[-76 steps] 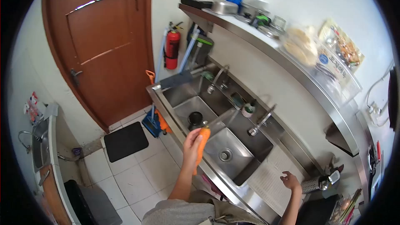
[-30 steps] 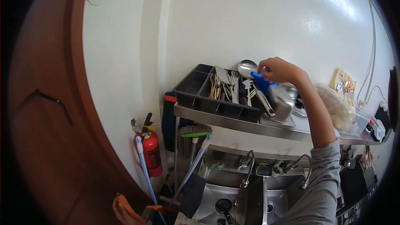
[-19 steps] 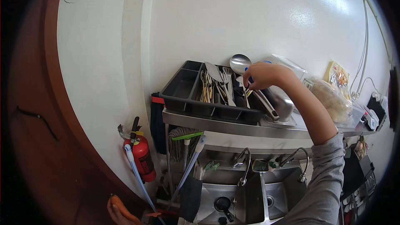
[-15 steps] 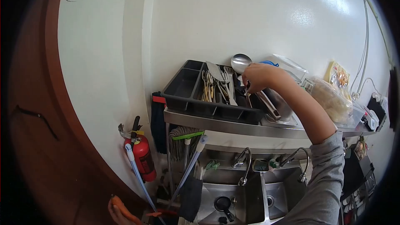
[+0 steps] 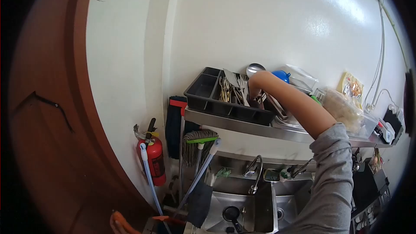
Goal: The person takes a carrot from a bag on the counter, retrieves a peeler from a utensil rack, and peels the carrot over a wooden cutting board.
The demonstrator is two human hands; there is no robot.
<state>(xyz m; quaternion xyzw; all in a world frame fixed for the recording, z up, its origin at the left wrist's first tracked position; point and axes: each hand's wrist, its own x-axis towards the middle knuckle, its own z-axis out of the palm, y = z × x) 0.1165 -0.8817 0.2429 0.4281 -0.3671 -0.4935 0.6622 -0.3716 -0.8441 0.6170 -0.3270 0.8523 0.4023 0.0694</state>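
My right hand [image 5: 256,85] reaches up onto the high steel shelf [image 5: 242,125] and dips into the right end of a black cutlery tray [image 5: 207,92]. Its fingers are hidden among the utensils [image 5: 235,87], so whether they grip anything cannot be told. A steel ladle [image 5: 255,68] and a blue piece [image 5: 282,76] stick up just behind the wrist. My left hand [image 5: 113,225] shows only at the bottom edge, low beside the door, closed around an orange carrot [image 5: 122,222].
A brown door [image 5: 43,117] fills the left. Below the shelf are a red fire extinguisher [image 5: 154,158], a green-headed mop [image 5: 200,140], two taps [image 5: 255,168] and a steel sink [image 5: 242,214] holding a black pan. Bagged food [image 5: 346,106] sits on the shelf's right.
My right hand dropped the blue-handled tool and pushed deeper into the tray's right compartment. The view swung slightly right and down. The left hand with the carrot sank nearer the bottom edge.
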